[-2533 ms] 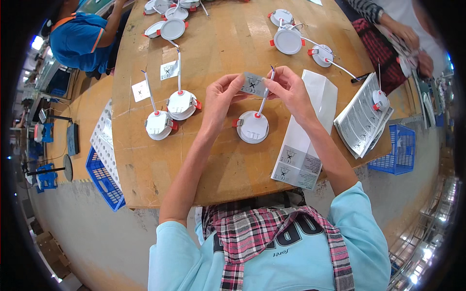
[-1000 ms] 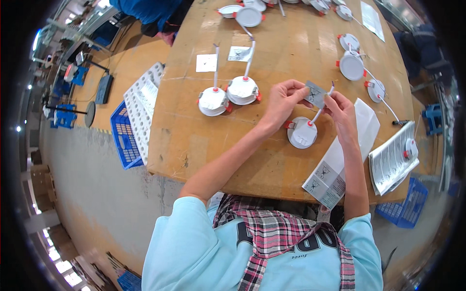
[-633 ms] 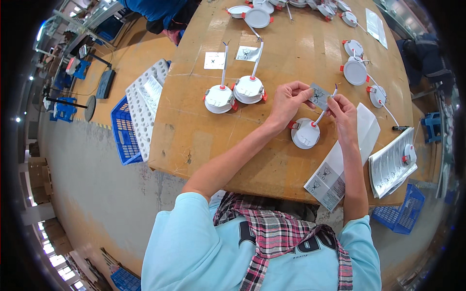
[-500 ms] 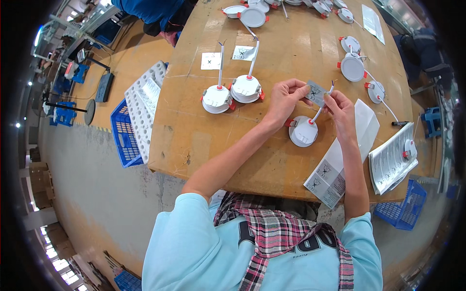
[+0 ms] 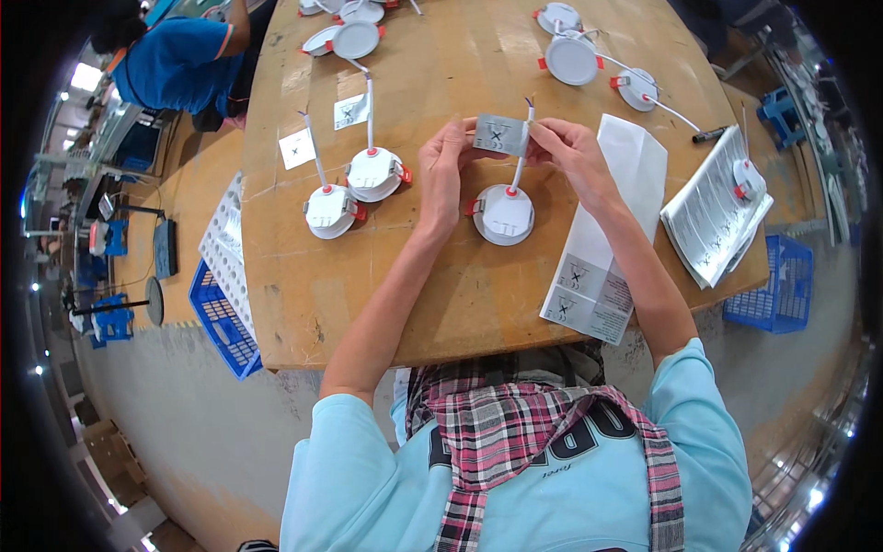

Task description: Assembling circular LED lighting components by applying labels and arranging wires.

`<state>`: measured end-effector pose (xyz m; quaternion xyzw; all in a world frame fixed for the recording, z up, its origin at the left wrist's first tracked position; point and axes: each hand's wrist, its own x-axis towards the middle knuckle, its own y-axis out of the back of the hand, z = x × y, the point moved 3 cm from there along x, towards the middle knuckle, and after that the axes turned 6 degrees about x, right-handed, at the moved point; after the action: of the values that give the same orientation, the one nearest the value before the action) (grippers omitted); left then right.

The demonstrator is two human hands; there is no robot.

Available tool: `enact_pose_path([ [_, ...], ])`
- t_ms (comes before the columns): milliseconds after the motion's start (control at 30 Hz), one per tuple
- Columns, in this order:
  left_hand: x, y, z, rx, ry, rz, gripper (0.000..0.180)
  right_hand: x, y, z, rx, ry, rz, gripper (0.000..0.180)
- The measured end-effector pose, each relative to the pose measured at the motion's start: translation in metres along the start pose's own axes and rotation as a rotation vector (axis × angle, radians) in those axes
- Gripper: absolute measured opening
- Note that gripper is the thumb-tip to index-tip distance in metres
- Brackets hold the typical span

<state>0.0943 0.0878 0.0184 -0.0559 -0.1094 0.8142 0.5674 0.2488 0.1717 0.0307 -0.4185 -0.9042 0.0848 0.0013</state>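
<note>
Between both hands I hold a small grey rectangular label point(image 5: 499, 134) above the wooden table point(image 5: 441, 304). My left hand point(image 5: 444, 170) pinches its left end, and my right hand point(image 5: 567, 152) pinches its right end together with a thin white cable point(image 5: 521, 158). That cable runs down to a round white downlight with red clips point(image 5: 504, 213), lying on the table just below my hands.
Two more white downlights point(image 5: 374, 173) point(image 5: 329, 210) lie to the left, with small white labels point(image 5: 296, 148) beyond them. White sheets point(image 5: 602, 239) and a stack of booklets point(image 5: 717, 207) are on the right. Further downlights point(image 5: 572, 57) lie far back. Blue crates point(image 5: 219, 317) stand beside the table. A person in blue point(image 5: 179, 64) is at the upper left.
The view has swung, so the table and hands appear shifted. Both hands still hold the grey label and cable over the same downlight, now raised a little higher.
</note>
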Motion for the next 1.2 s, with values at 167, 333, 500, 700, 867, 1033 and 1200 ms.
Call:
enact_pose_path([
  [167, -0.001, 0.002, 0.002, 0.063, -0.022, 0.038, 0.049, 0.000, 0.001, -0.007, 0.044, 0.012, 0.018, 0.035],
  [333, -0.003, 0.001, 0.007, 0.128, -0.044, 0.140, 0.040, 0.004, 0.011, -0.010, 0.038, 0.109, 0.088, 0.035],
  [500, -0.032, -0.015, 0.071, 0.250, -0.324, 0.276, 0.026, 0.003, 0.020, -0.004, 0.025, 0.138, 0.176, 0.031],
  [700, -0.117, -0.071, 0.180, 0.009, -0.597, -0.204, 0.026, -0.002, 0.016, -0.004, 0.025, 0.168, 0.120, 0.026],
  [867, -0.127, -0.083, 0.209, -0.341, -0.790, -0.433, 0.011, 0.002, 0.015, -0.009, -0.007, 0.149, 0.111, 0.027],
  [1033, -0.147, -0.085, 0.245, -0.585, -0.940, -0.579, 0.008, 0.004, 0.024, -0.012, -0.025, 0.139, 0.127, 0.026],
  [1200, -0.133, -0.064, 0.249, -0.291, -0.864, -0.663, 0.011, 0.004, 0.031, -0.005, -0.154, 0.110, 0.181, 0.027],
])
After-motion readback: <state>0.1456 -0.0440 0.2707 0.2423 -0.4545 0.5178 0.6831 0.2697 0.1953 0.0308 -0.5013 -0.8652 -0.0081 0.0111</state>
